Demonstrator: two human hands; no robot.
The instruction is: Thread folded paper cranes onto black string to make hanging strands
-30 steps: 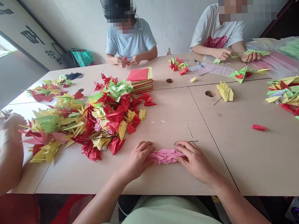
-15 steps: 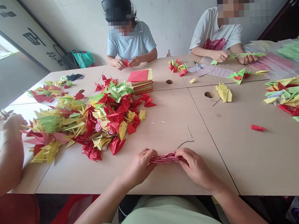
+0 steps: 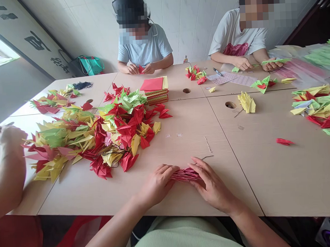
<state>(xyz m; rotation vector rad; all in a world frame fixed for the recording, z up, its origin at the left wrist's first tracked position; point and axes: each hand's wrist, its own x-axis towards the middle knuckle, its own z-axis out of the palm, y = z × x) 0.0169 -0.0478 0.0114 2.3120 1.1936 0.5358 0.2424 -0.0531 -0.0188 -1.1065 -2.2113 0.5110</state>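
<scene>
Between my hands, low over the near part of the table, lies a narrow bundle of pink-red folded paper (image 3: 183, 174), its many thin edges pressed together. My left hand (image 3: 158, 184) is closed round the bundle's left end, thumb and fingers gripping it. At the other end my right hand (image 3: 211, 183) holds it between the thumb and bent, slightly spread fingers. A dark thread (image 3: 207, 157) sticks out behind my right fingers. Just beyond lies a short pale twisted string (image 3: 207, 143). My palms and the bundle's covered ends are hidden.
A large heap of folded paper cranes (image 3: 80, 138) spreads to the left, with a stack of square paper (image 3: 156, 91) behind. A yellow folded bundle (image 3: 246, 102) and a red one (image 3: 284, 141) lie right. Two people sit opposite; another person's hand (image 3: 11, 135) is at left.
My right hand has loosened and shifted slightly left along the bundle, its fingers more raised. My left hand has moved a little to the right.
</scene>
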